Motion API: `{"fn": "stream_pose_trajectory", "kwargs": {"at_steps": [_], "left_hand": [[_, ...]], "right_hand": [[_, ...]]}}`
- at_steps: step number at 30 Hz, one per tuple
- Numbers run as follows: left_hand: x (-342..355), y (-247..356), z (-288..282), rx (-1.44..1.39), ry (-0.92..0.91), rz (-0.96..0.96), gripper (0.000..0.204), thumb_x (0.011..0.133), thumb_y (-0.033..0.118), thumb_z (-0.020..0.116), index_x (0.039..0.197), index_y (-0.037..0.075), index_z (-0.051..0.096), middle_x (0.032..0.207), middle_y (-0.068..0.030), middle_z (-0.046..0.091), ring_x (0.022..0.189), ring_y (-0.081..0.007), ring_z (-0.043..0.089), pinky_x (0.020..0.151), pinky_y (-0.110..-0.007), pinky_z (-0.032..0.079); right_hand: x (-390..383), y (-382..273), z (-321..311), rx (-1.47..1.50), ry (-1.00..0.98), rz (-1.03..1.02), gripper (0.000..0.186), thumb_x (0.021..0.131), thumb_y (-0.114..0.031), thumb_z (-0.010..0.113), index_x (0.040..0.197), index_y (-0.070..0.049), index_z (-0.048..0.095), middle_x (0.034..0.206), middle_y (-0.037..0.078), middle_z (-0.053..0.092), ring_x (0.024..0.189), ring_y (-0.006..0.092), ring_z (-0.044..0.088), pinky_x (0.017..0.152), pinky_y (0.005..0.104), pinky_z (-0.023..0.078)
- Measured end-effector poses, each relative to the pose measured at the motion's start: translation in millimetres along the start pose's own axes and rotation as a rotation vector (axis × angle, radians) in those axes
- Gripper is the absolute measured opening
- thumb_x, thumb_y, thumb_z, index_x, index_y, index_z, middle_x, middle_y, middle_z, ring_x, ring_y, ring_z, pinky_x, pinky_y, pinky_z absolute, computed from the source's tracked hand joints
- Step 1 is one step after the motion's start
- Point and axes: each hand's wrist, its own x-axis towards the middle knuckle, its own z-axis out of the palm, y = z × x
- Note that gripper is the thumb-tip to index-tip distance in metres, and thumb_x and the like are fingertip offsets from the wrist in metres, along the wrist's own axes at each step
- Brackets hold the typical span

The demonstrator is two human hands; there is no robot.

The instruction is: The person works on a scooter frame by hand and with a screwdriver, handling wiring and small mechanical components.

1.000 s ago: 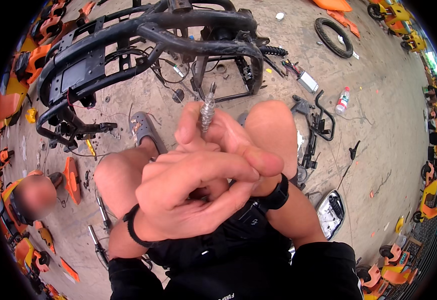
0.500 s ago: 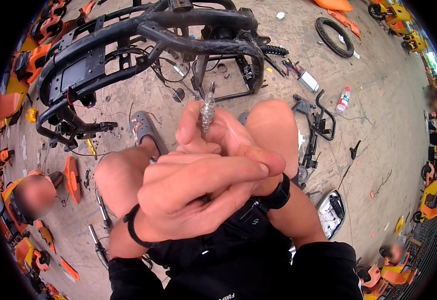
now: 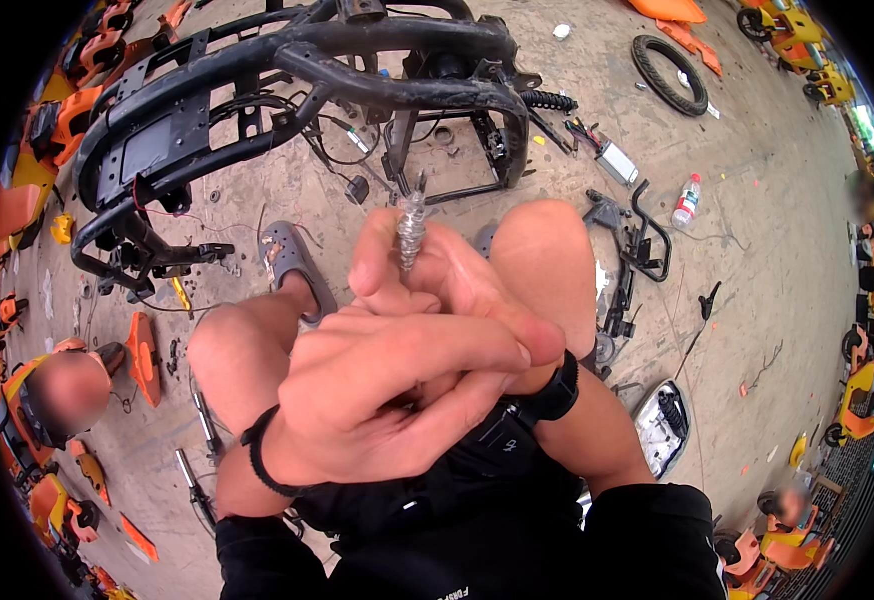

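My right hand (image 3: 472, 285) is closed, palm side up, around a silver, spiral-ribbed metal piece (image 3: 412, 235) with a narrow dark tip. The piece stands nearly upright between the curled fingers, tip pointing away from me; its lower end is hidden. Across the front lies my left hand (image 3: 387, 385), its fingers bent and their tips pressed together beside the right thumb. Whatever is in that pinch, if anything, cannot be seen. Both hands are above my lap, between my bare knees.
A black tubular vehicle frame (image 3: 297, 80) stands ahead on the concrete floor. To the right lie a tire (image 3: 669, 75), a plastic bottle (image 3: 688, 200), a silver box with wires (image 3: 617, 162) and black metal brackets (image 3: 647, 235). Orange and yellow scooters (image 3: 42, 200) line both sides.
The ribbed metal piece has shifted slightly left and tilts a little differently. The left fingertips have slid slightly toward me and left along the right thumb.
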Motion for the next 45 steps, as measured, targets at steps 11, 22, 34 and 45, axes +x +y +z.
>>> {"fn": "stream_pose_trajectory", "kwargs": {"at_steps": [11,22,34,45], "left_hand": [[-5.6,-4.2,-1.2,0.022,0.016,0.006,0.019,0.068,-0.003,0.077,0.079,0.008,0.066,0.057,0.0008,0.065,0.054,-0.0133,0.064,0.071,-0.026,0.055],[-7.7,-5.3,2.8,0.028,0.052,0.009,0.021,0.066,-0.004,0.078,0.079,0.007,0.067,0.058,-0.0008,0.065,0.055,-0.0152,0.064,0.074,-0.029,0.056],[-8.6,-4.6,-1.6,0.008,0.123,-0.016,0.020,0.076,-0.002,0.078,0.084,0.003,0.061,0.058,-0.0031,0.064,0.057,-0.0110,0.063,0.068,-0.025,0.053],[-26.5,-48.8,-10.7,-0.099,0.127,-0.462,0.044,0.099,0.025,0.062,0.123,-0.005,0.043,0.096,-0.0113,0.064,0.083,-0.0168,0.062,0.075,-0.029,0.051]], "right_hand": [[3.2,4.5,-4.1,0.025,-0.032,-0.023,0.043,0.086,-0.038,0.074,0.109,-0.010,0.051,0.072,-0.009,0.037,0.064,0.0034,0.038,0.060,0.0183,0.032],[1.1,0.9,0.6,0.045,0.010,-0.002,0.058,0.078,-0.048,0.080,0.110,-0.009,0.052,0.073,-0.009,0.036,0.065,0.0033,0.038,0.060,0.0175,0.034],[6.7,8.5,-8.0,0.021,-0.046,-0.077,0.080,0.071,-0.078,0.065,0.109,-0.009,0.051,0.072,-0.007,0.041,0.065,0.0046,0.042,0.060,0.0197,0.036],[1.1,11.6,-20.2,0.242,-0.078,-0.217,0.114,0.076,-0.095,0.014,0.126,0.001,0.053,0.065,-0.002,0.035,0.058,0.0116,0.034,0.055,0.0272,0.031]]}}
